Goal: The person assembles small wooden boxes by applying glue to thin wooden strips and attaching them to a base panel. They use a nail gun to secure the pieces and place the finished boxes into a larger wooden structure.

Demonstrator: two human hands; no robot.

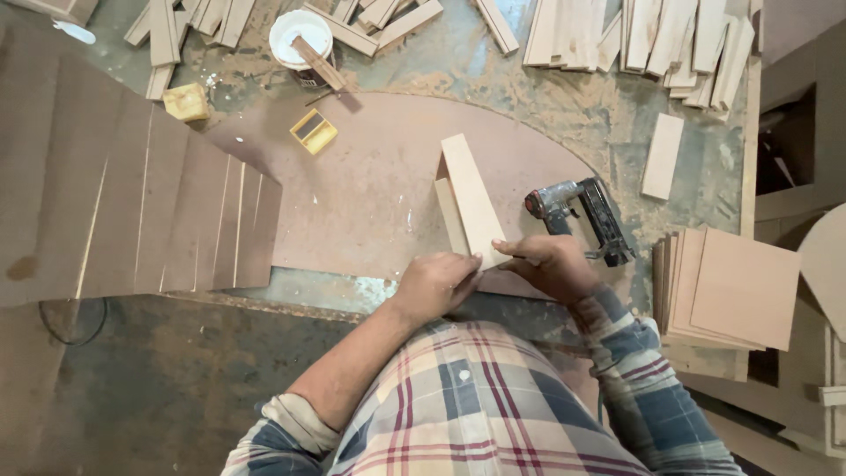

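A pale wooden strip [471, 196] stands on edge on a large brown board with a rounded far end [370, 176]. A second strip [449, 214] lies against its left side. My left hand [436, 284] presses on the near end of the strips from the left. From the right, my right hand [548, 264] holds the same near end with its fingertips. A grey nail gun [582, 216] rests on the board just right of my right hand, untouched.
Fanned brown panels [132, 203] lie at left. A stack of square brown boards [727, 286] sits at right. Loose pale strips [634, 35] are piled along the far edge. A white glue tub with a stick [301, 40] and two small yellow boxes [313, 130] stand at the back.
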